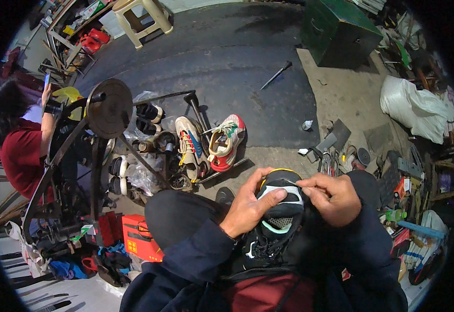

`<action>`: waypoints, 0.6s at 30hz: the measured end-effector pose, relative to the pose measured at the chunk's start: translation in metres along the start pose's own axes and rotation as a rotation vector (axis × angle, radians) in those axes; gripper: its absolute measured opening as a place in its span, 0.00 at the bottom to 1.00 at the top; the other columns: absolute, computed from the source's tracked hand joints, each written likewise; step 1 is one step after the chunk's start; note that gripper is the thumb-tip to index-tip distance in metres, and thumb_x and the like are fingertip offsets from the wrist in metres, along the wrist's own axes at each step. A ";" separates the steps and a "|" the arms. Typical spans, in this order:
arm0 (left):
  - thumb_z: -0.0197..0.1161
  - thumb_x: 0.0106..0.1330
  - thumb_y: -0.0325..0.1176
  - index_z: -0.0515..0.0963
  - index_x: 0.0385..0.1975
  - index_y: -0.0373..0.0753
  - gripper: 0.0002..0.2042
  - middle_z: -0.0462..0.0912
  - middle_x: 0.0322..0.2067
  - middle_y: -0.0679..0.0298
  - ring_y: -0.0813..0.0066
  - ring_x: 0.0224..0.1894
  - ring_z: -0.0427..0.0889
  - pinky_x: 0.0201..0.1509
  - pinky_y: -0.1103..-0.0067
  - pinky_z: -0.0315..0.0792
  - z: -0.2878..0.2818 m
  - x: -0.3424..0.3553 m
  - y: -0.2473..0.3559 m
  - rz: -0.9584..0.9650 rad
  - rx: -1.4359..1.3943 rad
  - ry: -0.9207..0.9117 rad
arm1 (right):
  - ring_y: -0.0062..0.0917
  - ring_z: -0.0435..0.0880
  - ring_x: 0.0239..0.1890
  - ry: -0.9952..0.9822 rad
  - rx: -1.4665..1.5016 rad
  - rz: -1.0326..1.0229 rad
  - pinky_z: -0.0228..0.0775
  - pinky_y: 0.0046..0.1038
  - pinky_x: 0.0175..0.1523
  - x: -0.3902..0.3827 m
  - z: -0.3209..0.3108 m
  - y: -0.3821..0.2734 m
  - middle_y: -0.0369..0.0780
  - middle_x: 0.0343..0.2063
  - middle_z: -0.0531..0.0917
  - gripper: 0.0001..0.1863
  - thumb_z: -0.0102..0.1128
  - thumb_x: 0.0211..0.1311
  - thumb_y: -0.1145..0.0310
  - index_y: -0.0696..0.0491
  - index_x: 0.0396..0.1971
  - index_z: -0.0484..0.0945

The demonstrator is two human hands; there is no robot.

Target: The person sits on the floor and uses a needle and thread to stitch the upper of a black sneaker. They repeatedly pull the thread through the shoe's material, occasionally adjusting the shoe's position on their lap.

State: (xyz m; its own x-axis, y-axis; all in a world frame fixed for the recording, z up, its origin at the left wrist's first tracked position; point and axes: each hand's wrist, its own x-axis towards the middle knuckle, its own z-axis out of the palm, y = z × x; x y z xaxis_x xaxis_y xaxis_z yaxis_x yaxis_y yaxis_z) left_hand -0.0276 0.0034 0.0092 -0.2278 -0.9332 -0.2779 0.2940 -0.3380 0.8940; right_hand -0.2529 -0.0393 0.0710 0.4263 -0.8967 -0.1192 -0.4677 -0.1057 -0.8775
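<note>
A black sneaker (284, 210) with white and pale green trim lies across my lap, its heel toward me or its toe, I cannot tell which. Wrapped around its left side is my left hand (249, 204), thumb pressed on the white trim. A thin yellow line edges the shoe's far end. Just right of that end, my right hand (333, 196) is closed in a pinch, fingertips close to the upper. Something thin and pale may be between them, too fine to make out. The laces near my body are dark.
A beige sneaker (189, 145) and a red-and-grey sneaker (226, 143) stand ahead. A black iron machine with a round wheel (109, 108) rises at left, beside a seated person in red (21, 156). Loose tools (333, 158) lie right; a green chest (339, 34) stands far off.
</note>
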 end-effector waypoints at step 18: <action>0.72 0.72 0.42 0.73 0.59 0.34 0.24 0.83 0.49 0.61 0.77 0.51 0.80 0.58 0.78 0.75 -0.006 0.003 -0.006 0.020 0.061 0.055 | 0.39 0.91 0.28 0.092 -0.173 -0.333 0.80 0.31 0.32 0.013 0.020 0.023 0.49 0.30 0.89 0.09 0.64 0.62 0.82 0.59 0.41 0.86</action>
State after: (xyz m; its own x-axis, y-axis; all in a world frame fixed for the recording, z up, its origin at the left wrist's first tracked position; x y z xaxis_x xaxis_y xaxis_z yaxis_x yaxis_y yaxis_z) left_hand -0.0243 0.0022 0.0006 -0.1703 -0.9455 -0.2775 0.2404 -0.3130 0.9188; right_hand -0.2428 -0.0452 0.0402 0.5091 -0.8351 0.2085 -0.4425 -0.4617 -0.7688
